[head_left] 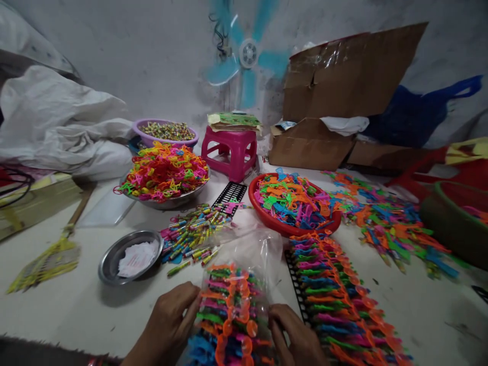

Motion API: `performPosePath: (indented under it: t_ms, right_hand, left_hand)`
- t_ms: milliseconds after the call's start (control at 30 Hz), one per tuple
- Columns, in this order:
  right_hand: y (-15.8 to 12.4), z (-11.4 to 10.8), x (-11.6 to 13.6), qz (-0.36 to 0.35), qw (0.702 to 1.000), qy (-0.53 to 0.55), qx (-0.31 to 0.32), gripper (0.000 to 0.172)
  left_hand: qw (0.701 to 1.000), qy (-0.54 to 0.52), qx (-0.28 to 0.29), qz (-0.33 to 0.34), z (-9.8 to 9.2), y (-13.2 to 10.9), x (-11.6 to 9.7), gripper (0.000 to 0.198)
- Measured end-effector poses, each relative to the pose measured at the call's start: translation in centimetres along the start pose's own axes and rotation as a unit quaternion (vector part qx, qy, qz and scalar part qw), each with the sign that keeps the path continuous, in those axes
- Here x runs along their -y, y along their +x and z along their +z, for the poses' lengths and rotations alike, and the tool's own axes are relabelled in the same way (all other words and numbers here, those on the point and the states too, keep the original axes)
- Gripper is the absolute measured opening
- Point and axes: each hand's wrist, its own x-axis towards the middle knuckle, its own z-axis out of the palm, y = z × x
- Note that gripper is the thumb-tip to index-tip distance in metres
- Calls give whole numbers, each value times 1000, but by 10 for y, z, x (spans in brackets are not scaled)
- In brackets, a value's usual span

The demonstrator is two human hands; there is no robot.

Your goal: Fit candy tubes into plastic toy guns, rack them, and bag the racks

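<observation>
Rows of small bright plastic toys (229,310), with orange round ends, lie partly inside a clear plastic bag (263,249) at the front middle. My left hand (168,317) pinches the bag's left edge, thumb against the fingers. At the opposite edge, my right hand (293,333) has its fingers curled on the plastic. Just right of it, a long row of similar toys (339,295) stands packed in a black slotted rack (295,284). The lower end of the bagged rows runs out of view.
A red basin (253,206) of plastic pieces sits behind the bag. Loose toys (400,223) spread rightward; patterned tubes (194,229) lie left. A metal bowl (104,259) holds paper slips. Farther back are a heaped metal basin (163,203), pink stool (236,165), cardboard boxes (308,147) and fan (248,53).
</observation>
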Motion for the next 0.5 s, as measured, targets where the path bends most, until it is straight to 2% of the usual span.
performPosePath:
  t_ms: [133, 267, 333, 400, 500]
  right_hand:
    - [0, 4, 6, -2, 1000, 18, 15, 17]
    - [5, 8, 14, -14, 995, 40, 86, 17]
    - [6, 10, 13, 7, 994, 46, 101, 17]
    - [7, 13, 7, 59, 993, 51, 83, 16]
    - [10, 27, -8, 145, 986, 54, 67, 18]
  left_hand:
    - [998, -14, -19, 61, -7, -19, 1, 24]
    - [996, -40, 11, 74, -15, -29, 5, 20]
    - [995, -64, 28, 71, -20, -30, 7, 19]
    - [993, -96, 52, 34, -22, -30, 11, 21]
    - [981, -159, 76, -80, -14, -32, 22, 28]
